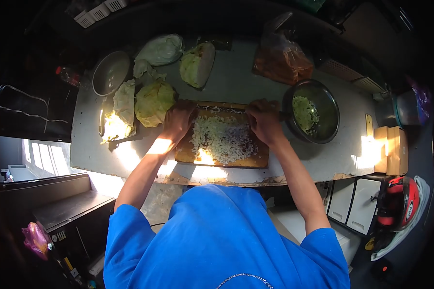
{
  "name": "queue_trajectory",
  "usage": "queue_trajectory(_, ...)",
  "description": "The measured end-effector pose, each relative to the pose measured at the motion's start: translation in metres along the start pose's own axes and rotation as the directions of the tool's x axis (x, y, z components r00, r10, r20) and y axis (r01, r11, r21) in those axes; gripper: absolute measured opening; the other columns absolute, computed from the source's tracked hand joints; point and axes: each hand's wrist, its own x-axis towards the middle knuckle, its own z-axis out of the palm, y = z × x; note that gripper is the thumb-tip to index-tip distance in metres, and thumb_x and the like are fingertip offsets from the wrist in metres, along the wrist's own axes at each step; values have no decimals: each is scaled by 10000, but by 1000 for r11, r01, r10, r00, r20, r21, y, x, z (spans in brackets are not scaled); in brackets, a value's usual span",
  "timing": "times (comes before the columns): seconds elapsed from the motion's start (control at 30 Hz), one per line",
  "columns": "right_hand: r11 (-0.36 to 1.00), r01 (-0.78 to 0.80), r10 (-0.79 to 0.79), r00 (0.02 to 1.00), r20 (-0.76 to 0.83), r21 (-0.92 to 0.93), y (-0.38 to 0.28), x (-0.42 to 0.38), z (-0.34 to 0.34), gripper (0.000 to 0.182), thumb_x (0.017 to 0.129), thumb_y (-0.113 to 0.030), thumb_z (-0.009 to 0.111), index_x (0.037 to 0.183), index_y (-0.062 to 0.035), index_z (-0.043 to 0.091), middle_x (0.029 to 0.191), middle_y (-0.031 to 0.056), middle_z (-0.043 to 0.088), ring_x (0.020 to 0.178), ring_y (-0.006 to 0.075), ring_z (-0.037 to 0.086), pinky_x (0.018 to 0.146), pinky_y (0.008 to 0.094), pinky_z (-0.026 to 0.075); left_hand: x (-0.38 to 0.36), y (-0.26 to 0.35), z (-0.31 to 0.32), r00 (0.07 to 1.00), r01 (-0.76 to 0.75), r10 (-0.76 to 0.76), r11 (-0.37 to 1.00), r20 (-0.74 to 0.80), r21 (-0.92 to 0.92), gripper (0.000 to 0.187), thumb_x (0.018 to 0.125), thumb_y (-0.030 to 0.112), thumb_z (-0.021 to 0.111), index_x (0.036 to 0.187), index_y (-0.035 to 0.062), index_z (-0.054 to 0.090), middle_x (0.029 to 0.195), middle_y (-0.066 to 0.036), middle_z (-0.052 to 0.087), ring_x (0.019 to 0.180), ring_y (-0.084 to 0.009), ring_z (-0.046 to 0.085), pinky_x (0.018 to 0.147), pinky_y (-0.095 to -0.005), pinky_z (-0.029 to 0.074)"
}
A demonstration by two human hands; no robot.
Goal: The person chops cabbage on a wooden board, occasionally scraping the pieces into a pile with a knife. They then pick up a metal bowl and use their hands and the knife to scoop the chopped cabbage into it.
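Note:
A wooden cutting board [183, 155] covered with chopped cabbage [222, 137] lies before me at the table's near edge. Along its far side runs a narrow dark strip [222, 109] that looks like a knife blade seen edge-on, flecked with cabbage bits. My left hand [179, 119] is closed at the strip's left end, over the board's far left corner. At the other end my right hand [265, 121] is closed too, near the far right corner. Both sets of fingertips are mostly hidden. Beside my right hand stands a metal bowl [330, 113] with chopped cabbage inside.
Left of the board are a cabbage head [154, 102], loose leaves [124, 103] and an empty-looking bowl [112, 72]. Farther back lie a cut cabbage [196, 66], a bagged cabbage [161, 49] and a bag of orange-brown food [284, 62]. Cardboard boxes [390, 150] stand right.

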Motion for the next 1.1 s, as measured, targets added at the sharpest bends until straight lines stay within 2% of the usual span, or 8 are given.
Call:
queue_trajectory(0.27, 994, -25, 36, 994, 101, -109, 4, 2, 20, 231, 734, -61, 731, 946, -143, 690, 1049, 6, 657, 1054, 252, 597, 944, 497, 381, -18, -18, 30, 999, 35, -33, 997, -34, 66, 277, 852, 48, 642, 1115, 83, 720, 1081, -154, 705, 991, -374, 674, 844, -453, 571)
queue_trajectory(0.33, 1000, -22, 24, 996, -84, 22, 14, -14, 41, 249, 736, -56, 733, 962, -150, 684, 1077, 17, 657, 1071, 267, 593, 950, 491, 380, -10, -10, 21, 999, 44, -42, 996, -22, 74, 287, 846, 49, 643, 1122, 82, 717, 1093, -155, 701, 995, -373, 674, 841, -448, 573)
queue_trajectory(0.5, 999, -37, 39, 995, -88, 27, 12, -26, 36, 269, 745, -45, 733, 990, -151, 693, 1080, 29, 657, 1081, 277, 592, 948, 484, 378, -5, 3, -6, 991, -12, 1, 997, 132, 77, 340, 814, -10, 661, 1142, 57, 715, 1113, -178, 703, 1020, -384, 675, 859, -444, 568)
queue_trajectory(0.63, 996, -72, 74, 997, 24, -54, -21, -19, -4, 267, 736, -40, 724, 978, -152, 706, 1072, 12, 656, 1079, 260, 591, 954, 484, 369, -24, 21, -20, 993, 52, -56, 998, 103, 44, 349, 807, -11, 657, 1138, 75, 721, 1116, -164, 708, 1009, -366, 681, 857, -436, 570)
queue_trajectory(0.7, 991, -71, 76, 996, 48, -109, -34, -14, -7, 278, 723, -35, 721, 975, -153, 710, 1069, 5, 655, 1081, 253, 590, 958, 487, 365, -33, 18, -13, 968, 130, -147, 987, 202, 95, 358, 801, -24, 641, 1132, 85, 728, 1114, -150, 715, 988, -349, 689, 851, -426, 573)
queue_trajectory(0.8, 980, -88, 104, 991, 86, -176, -32, -14, -4, 309, 699, -28, 716, 981, -154, 713, 1072, 2, 654, 1093, 250, 586, 975, 495, 356, -37, 18, -7, 998, -16, 8, 990, 60, 139, 371, 799, -40, 625, 1129, 90, 732, 1100, -144, 721, 959, -345, 694, 826, -431, 577)
queue_trajectory(0.87, 980, -93, 115, 987, 113, -178, -24, -23, 9, 328, 688, -25, 714, 990, -154, 711, 1076, 5, 654, 1103, 253, 583, 988, 501, 350, -33, 28, -16, 996, -4, -11, 987, 94, 158, 370, 800, -42, 624, 1129, 90, 732, 1091, -144, 724, 952, -348, 694, 819, -432, 576)
queue_trajectory(1.1, 997, -81, 82, 996, -34, 15, -6, -41, 30, 311, 717, -37, 719, 1005, -153, 703, 1092, 16, 657, 1107, 266, 581, 1022, 498, 331, -34, 22, -14, 987, 23, -51, 983, 150, 184, 356, 809, -47, 614, 1119, 84, 732, 1061, -150, 731, 919, -355, 695, 804, -436, 575)
